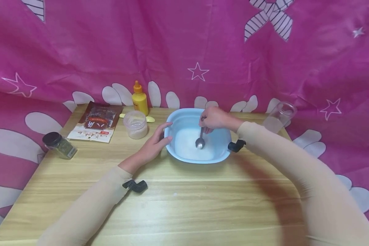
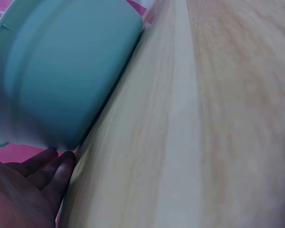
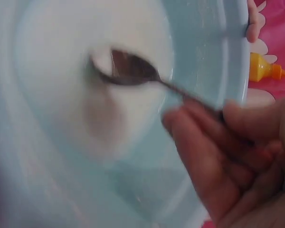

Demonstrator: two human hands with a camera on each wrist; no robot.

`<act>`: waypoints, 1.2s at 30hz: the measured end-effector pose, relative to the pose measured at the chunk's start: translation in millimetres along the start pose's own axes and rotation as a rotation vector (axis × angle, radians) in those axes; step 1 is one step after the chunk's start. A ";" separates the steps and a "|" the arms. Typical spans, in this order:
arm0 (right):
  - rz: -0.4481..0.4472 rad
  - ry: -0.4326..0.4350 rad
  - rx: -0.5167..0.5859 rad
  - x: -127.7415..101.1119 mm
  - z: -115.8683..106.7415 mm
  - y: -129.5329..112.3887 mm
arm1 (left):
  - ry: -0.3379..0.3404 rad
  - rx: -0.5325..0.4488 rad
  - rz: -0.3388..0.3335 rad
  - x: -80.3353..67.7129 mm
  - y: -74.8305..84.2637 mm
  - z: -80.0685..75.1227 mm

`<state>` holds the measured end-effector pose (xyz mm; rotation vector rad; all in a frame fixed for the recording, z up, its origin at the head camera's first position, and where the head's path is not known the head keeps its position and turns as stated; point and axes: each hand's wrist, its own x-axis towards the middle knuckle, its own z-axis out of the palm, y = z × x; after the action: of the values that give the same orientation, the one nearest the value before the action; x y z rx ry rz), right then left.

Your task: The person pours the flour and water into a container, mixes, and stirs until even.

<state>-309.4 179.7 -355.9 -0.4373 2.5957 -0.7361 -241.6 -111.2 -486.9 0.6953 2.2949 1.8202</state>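
Right hand pinching spoon in blue basin; left hand flat against rim; labels unreadable.

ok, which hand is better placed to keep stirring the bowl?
Right, probably. The right hand already pinches the spoon, whose tip sits in the white powder inside the bowl. The left hand rests against the bowl's outer wall, bracing it.
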 end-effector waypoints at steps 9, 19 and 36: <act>-0.038 0.021 0.148 8.5 17.1 -2.2 | 0.001 0.005 0.000 -0.3 -2.5 0.2; -0.017 0.106 -0.118 4.1 5.5 0.3 | -0.006 0.003 -0.005 1.1 -1.6 -1.7; -0.037 0.270 -0.100 10.5 14.9 -2.9 | 0.000 -0.005 0.015 1.7 -6.9 -1.7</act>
<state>-311.1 166.8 -369.1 -0.4438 2.8943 -0.7239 -245.7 -113.0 -492.7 0.7146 2.2903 1.8317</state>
